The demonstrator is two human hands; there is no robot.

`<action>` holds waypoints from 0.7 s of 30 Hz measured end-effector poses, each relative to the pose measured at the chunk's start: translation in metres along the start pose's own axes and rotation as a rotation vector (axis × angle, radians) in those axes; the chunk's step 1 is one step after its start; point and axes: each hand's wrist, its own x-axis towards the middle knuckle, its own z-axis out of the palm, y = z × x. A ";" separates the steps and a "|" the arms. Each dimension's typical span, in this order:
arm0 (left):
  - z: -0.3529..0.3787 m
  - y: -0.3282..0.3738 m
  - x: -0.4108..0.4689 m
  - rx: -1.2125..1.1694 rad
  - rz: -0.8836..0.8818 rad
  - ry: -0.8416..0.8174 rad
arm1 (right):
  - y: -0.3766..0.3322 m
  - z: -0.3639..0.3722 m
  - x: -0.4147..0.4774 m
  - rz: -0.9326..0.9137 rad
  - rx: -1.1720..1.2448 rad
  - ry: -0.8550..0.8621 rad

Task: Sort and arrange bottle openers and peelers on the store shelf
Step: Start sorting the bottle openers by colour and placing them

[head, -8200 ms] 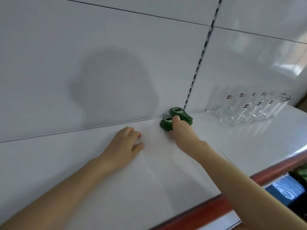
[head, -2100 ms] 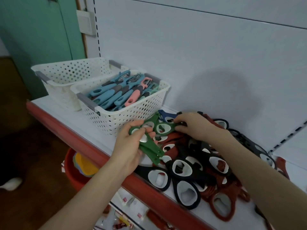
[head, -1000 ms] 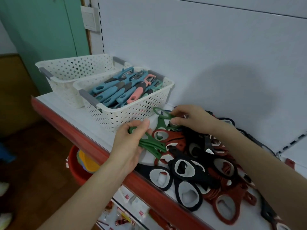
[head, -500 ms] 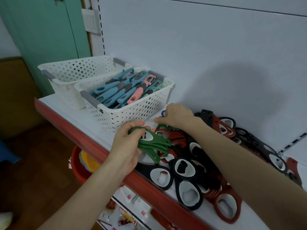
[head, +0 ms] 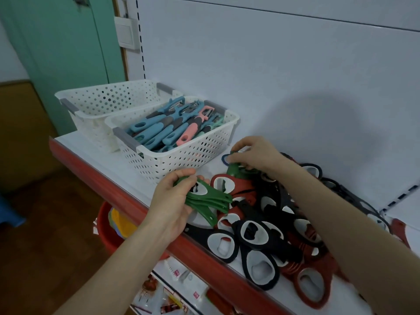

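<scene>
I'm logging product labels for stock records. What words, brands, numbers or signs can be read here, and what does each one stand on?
No text here can be read.
Packets under the shelf: small pink tags carry marks, too blurred to read.
Bottle openers, peelers, white baskets: no print visible.
Wall plate: blank.

To the left we see a green door (head: 68, 53), with a brown wall panel (head: 20, 133) beneath it. A white switch plate (head: 126, 34) sits just beside a slotted upright (head: 139, 42). Lower down we find a red basin (head: 106, 235) holding something yellow (head: 123, 226), with printed packets (head: 172, 298) to its right. At the left edge, a blue object (head: 9, 212) stands on the brown floor (head: 45, 246).
</scene>
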 end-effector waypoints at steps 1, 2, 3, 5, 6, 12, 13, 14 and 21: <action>0.001 -0.001 0.000 0.001 0.002 0.000 | 0.000 -0.007 -0.003 0.017 0.090 0.031; 0.002 -0.001 0.000 -0.003 0.001 0.000 | 0.000 -0.015 -0.008 0.025 0.198 0.065; 0.004 -0.002 0.001 -0.009 0.001 0.001 | 0.000 -0.022 -0.014 0.018 0.315 0.097; 0.008 -0.003 0.002 -0.021 -0.004 -0.005 | 0.002 -0.029 -0.030 -0.036 0.491 0.122; 0.010 -0.005 0.004 -0.026 -0.008 -0.008 | 0.003 -0.029 -0.039 -0.072 0.528 0.102; 0.021 -0.010 0.007 -0.065 -0.023 -0.103 | 0.017 -0.008 -0.078 -0.212 0.198 -0.120; 0.021 -0.011 0.007 -0.070 -0.020 -0.109 | 0.018 -0.008 -0.078 -0.225 0.102 -0.127; 0.022 -0.012 0.007 -0.070 -0.021 -0.103 | 0.017 -0.010 -0.077 -0.248 0.009 -0.134; 0.017 -0.011 0.010 -0.003 -0.033 -0.030 | 0.025 -0.017 -0.028 -0.244 -0.623 -0.046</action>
